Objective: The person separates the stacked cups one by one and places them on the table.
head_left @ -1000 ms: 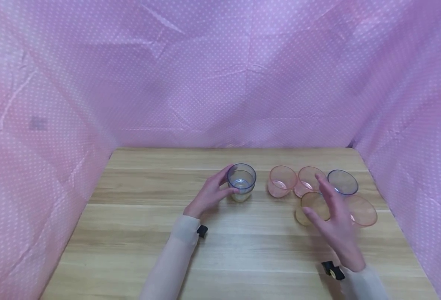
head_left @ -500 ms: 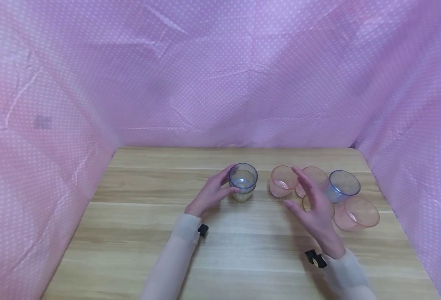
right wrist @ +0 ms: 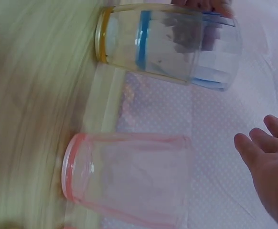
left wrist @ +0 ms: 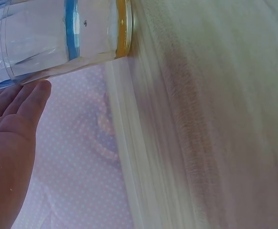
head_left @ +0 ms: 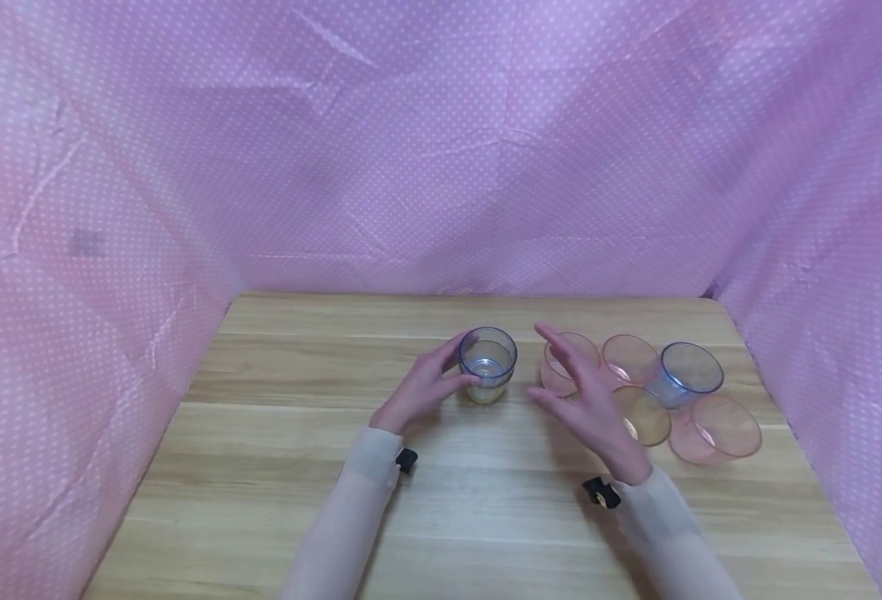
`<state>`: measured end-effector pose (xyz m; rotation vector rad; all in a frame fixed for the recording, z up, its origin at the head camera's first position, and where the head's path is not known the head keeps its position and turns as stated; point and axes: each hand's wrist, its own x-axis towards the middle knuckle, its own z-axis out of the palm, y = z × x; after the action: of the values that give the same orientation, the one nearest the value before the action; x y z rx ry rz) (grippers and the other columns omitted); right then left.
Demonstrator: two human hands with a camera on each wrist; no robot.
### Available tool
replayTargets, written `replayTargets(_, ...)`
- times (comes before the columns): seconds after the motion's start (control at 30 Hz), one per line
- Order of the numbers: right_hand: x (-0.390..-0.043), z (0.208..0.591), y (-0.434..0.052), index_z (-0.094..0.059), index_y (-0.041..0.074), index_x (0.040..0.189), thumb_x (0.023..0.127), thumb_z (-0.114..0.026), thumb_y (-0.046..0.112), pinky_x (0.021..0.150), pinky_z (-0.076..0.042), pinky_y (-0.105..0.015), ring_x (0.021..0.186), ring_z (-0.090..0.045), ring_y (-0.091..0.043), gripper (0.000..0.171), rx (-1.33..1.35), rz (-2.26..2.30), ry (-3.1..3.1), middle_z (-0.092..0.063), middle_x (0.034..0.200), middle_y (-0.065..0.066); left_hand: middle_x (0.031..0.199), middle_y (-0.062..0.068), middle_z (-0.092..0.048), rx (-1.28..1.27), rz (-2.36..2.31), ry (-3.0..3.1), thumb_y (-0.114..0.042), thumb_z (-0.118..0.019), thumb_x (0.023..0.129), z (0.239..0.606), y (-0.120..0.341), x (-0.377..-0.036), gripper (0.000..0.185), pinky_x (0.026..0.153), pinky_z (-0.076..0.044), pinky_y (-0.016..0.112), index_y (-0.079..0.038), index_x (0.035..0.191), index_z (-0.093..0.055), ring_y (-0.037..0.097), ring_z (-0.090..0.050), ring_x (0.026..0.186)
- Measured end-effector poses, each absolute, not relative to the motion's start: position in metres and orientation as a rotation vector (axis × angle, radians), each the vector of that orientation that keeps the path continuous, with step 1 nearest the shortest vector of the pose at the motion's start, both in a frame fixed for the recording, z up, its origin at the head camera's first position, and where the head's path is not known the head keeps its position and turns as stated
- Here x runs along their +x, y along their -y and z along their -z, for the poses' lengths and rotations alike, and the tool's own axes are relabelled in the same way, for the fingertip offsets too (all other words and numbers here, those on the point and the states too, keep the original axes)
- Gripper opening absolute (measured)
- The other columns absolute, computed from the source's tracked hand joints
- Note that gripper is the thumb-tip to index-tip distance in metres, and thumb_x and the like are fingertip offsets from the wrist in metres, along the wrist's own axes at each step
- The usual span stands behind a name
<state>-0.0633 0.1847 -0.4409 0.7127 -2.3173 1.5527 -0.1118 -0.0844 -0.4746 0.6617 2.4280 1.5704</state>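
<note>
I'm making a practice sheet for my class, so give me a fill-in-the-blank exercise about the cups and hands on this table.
1. The left hand holds a stack of cups whose top cup has a ____ rim.
2. The right hand, its fingers straight, reaches toward a ____ cup standing upright.
3. The cups rest on a ____ table.
4. The blue cup on the right lies ____.

Missing words: blue; pink; wooden; tilted

The cups at frame centre and right [head_left: 488, 365] are clear, glossy, tinted plastic — blue, pink, amber — on a matt wood-grain table [head_left: 276, 467], backed by creased, dotted pink cloth [head_left: 441, 167].
</note>
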Motion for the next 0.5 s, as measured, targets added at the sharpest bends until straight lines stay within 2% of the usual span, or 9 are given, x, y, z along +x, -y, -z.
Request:
replayTargets(0.1,-0.07,0.444,-0.181,-0.044,0.012,0.158,0.081,-0.084,-0.006,0.122,-0.035,-0.028,0.144,-0.044,-0.035,0.089,0.734,-1.581,2.362,-0.044,0.161,-0.007,0.159,0.006,-0.046,0.667,-1.566,-2.428,-0.029,-0.077,0.093,0.473,0.085,-0.112,0.078,0.118,-0.039,0.028,-0.016,0.161,-0.038,0.024,-0.051,0.141)
replayTargets(0.33,-0.081,0.452,-0.175,-0.042,0.013,0.159,0.083,-0.085,0.0,0.123,-0.034,-0.051,0.143,-0.044,-0.039,0.087,0.79,-1.634,2.414,-0.043,0.161,-0.008,0.158,0.01,-0.047,0.696,-1.552,-2.409,-0.027,-0.076,0.095,0.472,0.087,-0.111,0.079,0.12,-0.039,0.034,-0.012,0.161,-0.037,0.028,-0.05,0.141)
replayTargets(0.5,-0.088,0.457,-0.17,-0.04,0.012,0.16,0.085,-0.086,0.007,0.122,-0.035,-0.052,0.142,-0.044,-0.045,0.088,0.784,-1.64,2.499,-0.04,0.163,-0.008,0.159,0.01,-0.046,0.706,-1.557,-2.398,-0.027,-0.075,0.095,0.472,0.089,-0.111,0.078,0.121,-0.038,0.035,-0.011,0.161,-0.036,0.028,-0.049,0.142)
